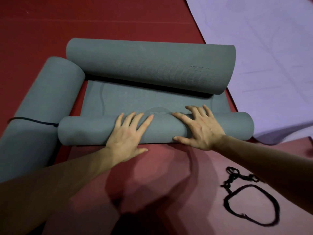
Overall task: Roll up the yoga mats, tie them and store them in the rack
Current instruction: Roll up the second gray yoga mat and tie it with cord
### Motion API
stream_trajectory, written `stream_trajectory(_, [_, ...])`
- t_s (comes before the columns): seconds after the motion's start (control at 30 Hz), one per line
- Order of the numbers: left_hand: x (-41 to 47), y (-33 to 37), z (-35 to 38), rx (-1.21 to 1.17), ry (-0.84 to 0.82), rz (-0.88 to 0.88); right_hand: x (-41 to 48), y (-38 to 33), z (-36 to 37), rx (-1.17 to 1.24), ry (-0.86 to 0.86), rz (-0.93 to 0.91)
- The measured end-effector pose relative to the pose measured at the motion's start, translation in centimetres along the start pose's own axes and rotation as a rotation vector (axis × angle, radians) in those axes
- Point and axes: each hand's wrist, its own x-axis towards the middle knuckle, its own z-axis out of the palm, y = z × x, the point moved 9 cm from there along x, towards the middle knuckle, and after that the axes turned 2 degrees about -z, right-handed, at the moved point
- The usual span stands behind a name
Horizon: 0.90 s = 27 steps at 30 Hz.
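A grey yoga mat [128,99] lies on the red floor, rolled at both ends. The near roll [84,129] is thin, and the far end curls into a thicker roll [149,65]. My left hand [128,134] and my right hand [201,128] press flat on top of the near roll, fingers spread, side by side. A second grey mat [44,102], fully rolled, lies at the left with a black cord [33,121] tied around it. A loose black cord [250,197] with a knotted section lies on the floor at the lower right.
A lilac mat [271,65] lies unrolled on the floor at the right, its edge close to the grey mat's right end. The red floor [118,19] stretches beyond the far roll. No rack is in view.
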Motion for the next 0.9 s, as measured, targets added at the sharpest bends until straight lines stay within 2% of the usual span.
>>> stream_trajectory(0.1, [2.0,-1.4,0.2,-0.018,-0.029,0.004,-0.1,0.7,-0.6,0.013,0.069,0.080])
stream_trajectory(0.23, [3.7,-2.3,0.1,-0.035,-0.093,-0.011,-0.4,0.4,-0.1,-0.029,0.126,0.017])
stream_trajectory(0.4, [1.8,-1.6,-0.8,-0.046,0.042,-0.054,0.7,1.4,-0.5,-0.042,0.154,-0.017])
stream_trajectory(0.57, [2.7,-2.5,-0.3,-0.040,-0.041,-0.067,1.3,1.6,-0.3,-0.057,0.127,0.046])
stream_trajectory(0.7, [4.9,-3.6,-0.2,-0.057,-0.120,-0.091,1.1,1.0,-0.9,0.002,0.238,0.122])
stream_trajectory(0.77, [5.0,-3.8,-0.7,-0.040,-0.092,-0.120,1.2,0.6,-1.0,0.025,0.261,0.128])
stream_trajectory(0.9, [3.5,-3.1,-1.2,-0.046,0.092,-0.135,1.7,0.9,-0.7,0.034,0.202,0.136])
